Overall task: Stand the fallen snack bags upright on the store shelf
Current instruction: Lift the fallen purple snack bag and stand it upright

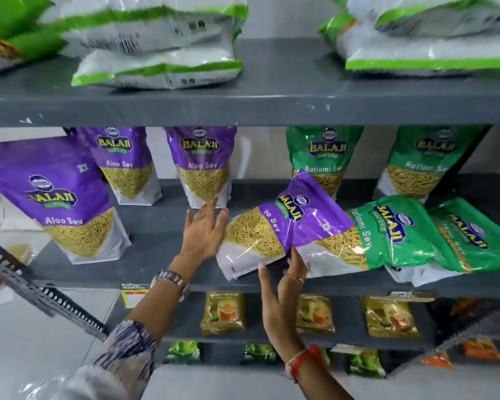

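Bracing: left hand (204,230), spread flat against base of fallen purple Aloo Sev bag (283,226); right hand (283,284), open, fingertips under its lower edge. Bag lies tilted on middle shelf (156,255), overlapping fallen green Ratlami Sev bag (387,235). Likely light, soft, slippery film; grip base gusset and sides.

A purple snack bag (283,226) lay tilted on the grey shelf (156,255), near its front edge, its top resting on a fallen green bag (387,235). A second green bag (474,235) lay beside that one, toward the right end. The left hand (204,229) pressed flat, fingers spread, against the purple bag's lower left side. The right hand (283,284) touched its bottom edge from below, fingers extended. Three purple bags (64,197) and two green bags (324,157) stood upright farther back and to the left.
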Tool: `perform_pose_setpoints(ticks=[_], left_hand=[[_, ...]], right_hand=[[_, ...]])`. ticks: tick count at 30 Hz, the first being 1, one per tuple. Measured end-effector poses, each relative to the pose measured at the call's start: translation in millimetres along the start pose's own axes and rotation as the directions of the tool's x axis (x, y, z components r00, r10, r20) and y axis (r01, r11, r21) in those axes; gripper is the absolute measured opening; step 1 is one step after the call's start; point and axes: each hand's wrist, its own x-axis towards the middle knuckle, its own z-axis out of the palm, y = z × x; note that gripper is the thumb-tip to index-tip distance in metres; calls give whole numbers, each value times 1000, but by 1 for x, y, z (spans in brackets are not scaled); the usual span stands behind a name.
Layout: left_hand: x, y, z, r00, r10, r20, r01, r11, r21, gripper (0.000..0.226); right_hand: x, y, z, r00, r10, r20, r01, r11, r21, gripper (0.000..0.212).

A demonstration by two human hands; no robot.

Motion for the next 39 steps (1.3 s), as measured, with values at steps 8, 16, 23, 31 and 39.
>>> perform_pose_setpoints(ticks=[8, 16, 23, 31, 39], left_hand=[[61, -3, 4, 635, 88, 768, 571, 616, -543, 66], [9, -23, -9, 707, 29, 707, 577, 554, -600, 67], [-63, -14, -37, 829, -100, 550, 556, 243, -795, 72], [-107, -3, -77, 915, -236, 327, 379, 229, -896, 64], [-100, -41, -50, 925, -310, 222, 306, 255, -917, 84]], right_hand=[[35, 8, 36, 867, 449, 215, -488, 679, 549, 59], [32, 25, 28, 891, 370, 261, -444, 830, 338, 81], [37, 7, 4, 849, 223, 479, -364, 904, 225, 91], [32, -33, -11, 753, 113, 649, -286, 943, 168, 88], [55, -14, 31, 769, 109, 629, -183, 982, 54, 71]])
